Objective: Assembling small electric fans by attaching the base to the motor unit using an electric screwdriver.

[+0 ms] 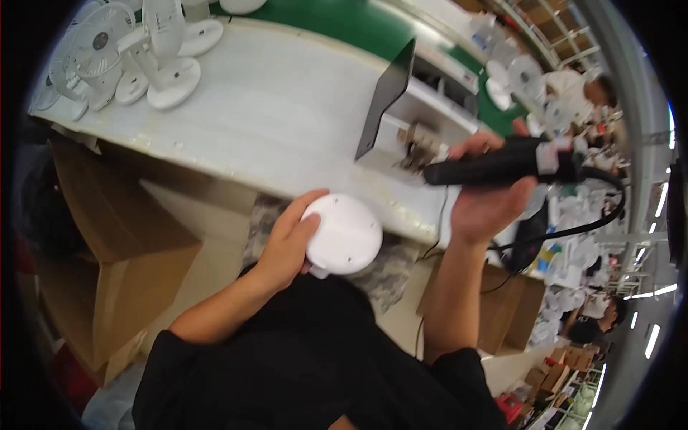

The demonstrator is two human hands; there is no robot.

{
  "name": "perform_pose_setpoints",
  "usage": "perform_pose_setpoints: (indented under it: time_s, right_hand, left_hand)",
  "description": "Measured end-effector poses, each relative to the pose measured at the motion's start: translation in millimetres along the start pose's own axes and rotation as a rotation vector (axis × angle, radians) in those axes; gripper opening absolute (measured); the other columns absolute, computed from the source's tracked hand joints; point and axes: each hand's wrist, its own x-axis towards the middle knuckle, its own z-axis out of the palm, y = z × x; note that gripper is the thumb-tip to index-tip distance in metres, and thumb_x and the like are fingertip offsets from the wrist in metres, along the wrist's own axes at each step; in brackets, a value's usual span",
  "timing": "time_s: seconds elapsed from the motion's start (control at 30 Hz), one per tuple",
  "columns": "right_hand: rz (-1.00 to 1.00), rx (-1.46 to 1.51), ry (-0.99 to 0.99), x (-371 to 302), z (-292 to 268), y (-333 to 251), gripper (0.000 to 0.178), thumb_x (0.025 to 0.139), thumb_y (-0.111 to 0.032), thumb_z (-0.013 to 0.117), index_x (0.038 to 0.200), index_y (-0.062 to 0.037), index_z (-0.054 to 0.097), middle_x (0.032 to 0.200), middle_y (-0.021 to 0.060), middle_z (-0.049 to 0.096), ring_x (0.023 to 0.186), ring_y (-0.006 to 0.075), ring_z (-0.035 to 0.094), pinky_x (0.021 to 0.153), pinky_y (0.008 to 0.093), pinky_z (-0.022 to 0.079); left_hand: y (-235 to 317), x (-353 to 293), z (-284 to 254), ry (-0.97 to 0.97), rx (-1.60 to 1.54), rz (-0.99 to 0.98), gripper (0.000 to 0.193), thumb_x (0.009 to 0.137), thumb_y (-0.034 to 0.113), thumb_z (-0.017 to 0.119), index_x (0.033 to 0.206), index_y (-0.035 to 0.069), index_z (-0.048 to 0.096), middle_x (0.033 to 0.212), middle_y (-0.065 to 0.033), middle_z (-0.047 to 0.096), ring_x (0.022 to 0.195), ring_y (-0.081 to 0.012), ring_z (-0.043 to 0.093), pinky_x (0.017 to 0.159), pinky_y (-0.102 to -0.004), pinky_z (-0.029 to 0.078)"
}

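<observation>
My left hand (287,240) is closed on the edge of a round white plastic fan base (347,236), thumb lying on top. Its flat face is turned up and shows several small dark holes. At the right, my right hand (487,208) is wrapped round a black electric screwdriver (494,168), held nearly level with its front end pointing left. That end is beside a grey box-like machine (459,115) with a dark upright plate (390,100). Blur hides the screwdriver's bit and the small metal parts at the machine's front.
White desk fans (165,79) crowd the far left of the white workbench (265,100). Behind runs a green conveyor belt (322,25). Open cardboard boxes stand at left (107,251) and right (512,308). A black cable (609,218) loops from the screwdriver. Other people work at far right.
</observation>
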Motion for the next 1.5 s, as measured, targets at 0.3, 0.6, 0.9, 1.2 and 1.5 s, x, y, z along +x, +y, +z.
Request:
perform_pose_setpoints:
  time_s: [0.3, 0.6, 0.9, 1.2, 1.5]
  right_hand:
    - [0.018, -0.206, 0.364, -16, -24, 8, 0.057, 0.099, -0.047, 0.036, 0.139, -0.0069, 0.038, 0.129, 0.0146, 0.053, 0.113, 0.0251, 0.054, 0.092, 0.034, 0.042]
    - [0.68, -0.39, 0.013, -113, -14, -15, 0.021, 0.089, -0.015, 0.057, 0.101, 0.0006, 0.065, 0.075, 0.0062, 0.063, 0.063, 0.0121, 0.055, 0.059, 0.0219, 0.044]
    - [0.839, -0.59, -0.306, -123, -3, -8, 0.027, 0.083, -0.013, 0.067, 0.105, 0.0013, 0.066, 0.08, 0.0071, 0.064, 0.061, 0.0111, 0.052, 0.054, 0.0235, 0.04]
    - [0.923, -0.401, -0.561, -129, -23, 37, 0.033, 0.083, -0.01, 0.067, 0.116, -0.0048, 0.066, 0.084, 0.0045, 0.065, 0.066, 0.0094, 0.053, 0.058, 0.0207, 0.041]
    - [1.028, -0.164, -0.582, -142, -13, 44, 0.023, 0.083, -0.005, 0.064, 0.106, -0.0005, 0.068, 0.08, 0.0033, 0.065, 0.066, 0.0094, 0.053, 0.062, 0.0204, 0.042]
  left_hand:
    - [-48, -13, -13, -0.12, -0.856, -0.426, 0.045, 0.097, 0.025, 0.037, 0.138, 0.01, 0.044, 0.101, -0.0133, 0.063, 0.041, -0.0064, 0.033, 0.032, -0.0179, 0.026]
    - [-55, -23, -19, -0.091, -1.035, -0.61, 0.042, 0.097, 0.029, 0.037, 0.134, 0.012, 0.048, 0.095, -0.0139, 0.066, 0.035, -0.0065, 0.028, 0.03, -0.0174, 0.023]
    - [-75, -16, -14, -0.016, -0.951, -0.653, 0.033, 0.098, 0.029, 0.038, 0.118, 0.009, 0.056, 0.081, -0.0107, 0.067, 0.036, -0.0091, 0.034, 0.033, -0.0198, 0.029]
    - [-73, -25, -44, -0.352, -0.507, -0.904, 0.031, 0.097, 0.033, 0.051, 0.107, 0.005, 0.057, 0.084, -0.0092, 0.065, 0.057, -0.0131, 0.058, 0.05, -0.0197, 0.046]
    - [-109, 18, -84, -0.623, 0.114, -0.336, 0.062, 0.08, 0.014, 0.074, 0.133, 0.002, 0.044, 0.111, -0.0158, 0.06, 0.094, -0.0205, 0.061, 0.077, -0.0298, 0.051]
